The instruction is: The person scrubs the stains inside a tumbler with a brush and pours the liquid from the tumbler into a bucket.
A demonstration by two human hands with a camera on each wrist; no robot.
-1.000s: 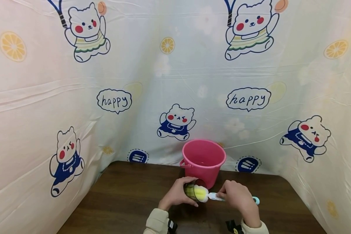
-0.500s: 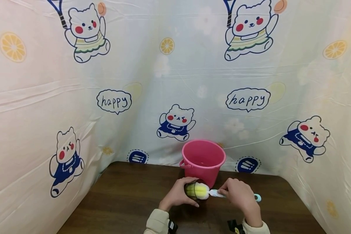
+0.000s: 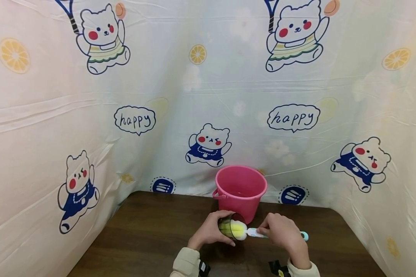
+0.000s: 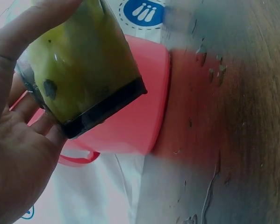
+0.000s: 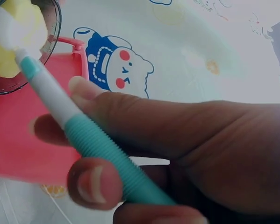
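My left hand (image 3: 209, 230) grips a dark, see-through glass cup (image 4: 83, 65) tipped on its side, mouth facing right in the head view. A sponge brush with a yellow and white head (image 3: 238, 230) sits partly inside that mouth. Its white and teal handle (image 5: 100, 140) is held by my right hand (image 3: 282, 232), thumb and fingers curled round the ribbed grip. The handle's light blue end (image 3: 304, 236) pokes out past the hand. Both hands are above the brown table (image 3: 152, 238), in front of the pink bucket (image 3: 242, 204).
The pink bucket stands near the table's back edge, its handle hanging at the left. Water drops and wet streaks (image 4: 207, 186) lie on the tabletop. A printed cloth (image 3: 173, 84) hangs behind the table and on both sides.
The sponge brush shifts slightly against the cup's mouth, and my right hand moves a little up and back down with it. My left hand keeps its hold on the cup, almost still.
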